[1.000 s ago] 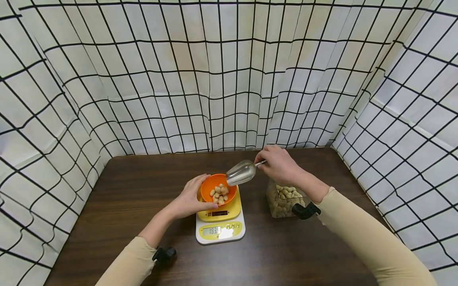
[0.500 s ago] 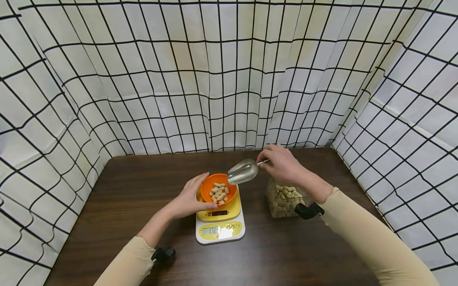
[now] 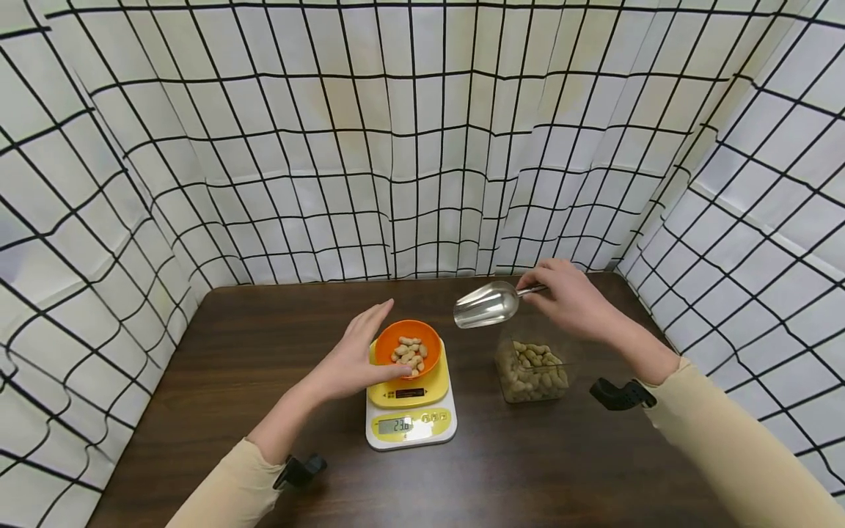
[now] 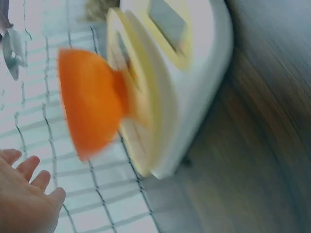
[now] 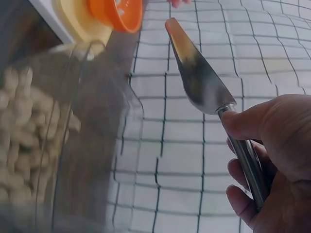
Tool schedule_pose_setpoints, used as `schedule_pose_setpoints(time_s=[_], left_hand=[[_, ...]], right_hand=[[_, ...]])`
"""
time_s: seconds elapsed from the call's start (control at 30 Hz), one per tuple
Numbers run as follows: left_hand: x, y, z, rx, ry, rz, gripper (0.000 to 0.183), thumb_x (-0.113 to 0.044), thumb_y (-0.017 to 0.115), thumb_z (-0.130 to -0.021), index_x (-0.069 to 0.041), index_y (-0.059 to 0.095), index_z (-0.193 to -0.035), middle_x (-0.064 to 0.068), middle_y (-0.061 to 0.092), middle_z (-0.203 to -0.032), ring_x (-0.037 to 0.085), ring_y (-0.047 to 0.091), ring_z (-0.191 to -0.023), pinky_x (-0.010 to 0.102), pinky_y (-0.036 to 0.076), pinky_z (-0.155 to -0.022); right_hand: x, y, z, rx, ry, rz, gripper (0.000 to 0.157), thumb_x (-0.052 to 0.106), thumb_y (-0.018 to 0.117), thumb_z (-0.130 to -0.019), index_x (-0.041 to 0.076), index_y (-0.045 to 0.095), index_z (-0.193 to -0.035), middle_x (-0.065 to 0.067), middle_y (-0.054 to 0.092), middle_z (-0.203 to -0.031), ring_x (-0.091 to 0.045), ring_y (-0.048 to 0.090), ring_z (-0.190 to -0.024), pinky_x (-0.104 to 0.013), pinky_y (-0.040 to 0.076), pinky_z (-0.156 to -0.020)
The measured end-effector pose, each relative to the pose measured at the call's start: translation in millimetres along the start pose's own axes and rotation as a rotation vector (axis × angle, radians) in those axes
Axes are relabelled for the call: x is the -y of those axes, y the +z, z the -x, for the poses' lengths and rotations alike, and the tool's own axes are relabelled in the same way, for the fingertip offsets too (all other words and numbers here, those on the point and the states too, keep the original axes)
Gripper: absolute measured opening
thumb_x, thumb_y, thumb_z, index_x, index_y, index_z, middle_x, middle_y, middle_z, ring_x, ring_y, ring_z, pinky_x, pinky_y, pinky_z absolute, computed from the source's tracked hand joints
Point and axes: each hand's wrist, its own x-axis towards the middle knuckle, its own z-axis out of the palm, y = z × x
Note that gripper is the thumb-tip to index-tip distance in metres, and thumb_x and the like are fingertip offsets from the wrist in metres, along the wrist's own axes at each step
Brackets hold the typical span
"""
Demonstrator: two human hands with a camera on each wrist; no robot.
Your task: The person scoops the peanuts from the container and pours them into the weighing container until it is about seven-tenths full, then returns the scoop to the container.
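Fingers [image 3: 532, 276] of my right hand [image 3: 562, 295] grasp the handle of a metal scoop [image 3: 487, 305], held above the surface [image 3: 462, 484] in the head view. The scoop's long axis runs leftward from my grip, its mouth farthest from me and apparently empty. Unshelled peanuts [image 3: 538, 357] fill much of a clear container [image 3: 515, 389] set nearer my body and to the right of that mouth; the orange bowl [image 3: 389, 336], on a kitchen scale [image 3: 412, 441], lies nearer and to the left. Any move of the scoop would seem to turn on that split, with my right hand closer to the container and my left hand [image 3: 350, 361] beside the bowl.

From the left wrist, blurred, my left fingers spread loosely, released, a gap between them and the bowl's wall.

From the right wrist, the scoop shows side-on, handle between thumb and curled fingers, its tip pointing away from my palm, the container just beside it.
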Motion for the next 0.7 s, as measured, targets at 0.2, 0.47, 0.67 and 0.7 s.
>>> schedule_pose_setpoints(time_s=[0.2,0.47,0.67,0.7], left_hand=[[-26.9,12.1,0.2,0.022,0.079,0.035,0.111,-0.059,0.084,-0.078,-0.035,0.019,-0.164,-0.002,0.019,-0.168,0.023,0.015,-0.153,0.063,0.03,-0.113],[-57.5,36.0,-2.8,0.091,0.112,0.058,0.107,-0.063,0.079,-0.081,-0.037,0.016,-0.164,-0.013,0.02,-0.166,0.015,0.019,-0.151,0.053,0.028,-0.117],[-76.0,58.0,-13.5,0.114,0.092,0.095,0.106,-0.062,0.078,-0.082,-0.036,0.017,-0.164,-0.007,0.021,-0.167,0.017,0.02,-0.152,0.054,0.027,-0.117],[-78.5,62.1,-16.0,0.121,0.083,0.11,0.105,-0.062,0.078,-0.083,-0.035,0.017,-0.164,-0.005,0.021,-0.167,0.018,0.021,-0.152,0.053,0.029,-0.117]], right_hand=[[-13.4,-25.2,19.9,-0.046,-0.008,0.028,0.012,0.007,0.07,-0.097,0.009,0.074,-0.108,-0.007,0.066,-0.105,-0.029,0.056,-0.105,-0.052,0.04,-0.096],[-28.2,-51.3,42.5,-0.057,-0.011,0.05,0.013,0.007,0.071,-0.096,0.01,0.074,-0.109,-0.007,0.067,-0.108,-0.03,0.055,-0.108,-0.053,0.039,-0.093],[-36.3,-60.4,54.3,-0.031,-0.01,0.116,0.014,0.007,0.074,-0.094,0.013,0.076,-0.106,-0.003,0.069,-0.105,-0.026,0.054,-0.1,-0.046,0.04,-0.083],[-38.1,-60.2,55.4,-0.029,-0.019,0.132,0.014,0.007,0.076,-0.093,0.013,0.076,-0.105,-0.002,0.069,-0.104,-0.025,0.053,-0.098,-0.045,0.039,-0.082]])
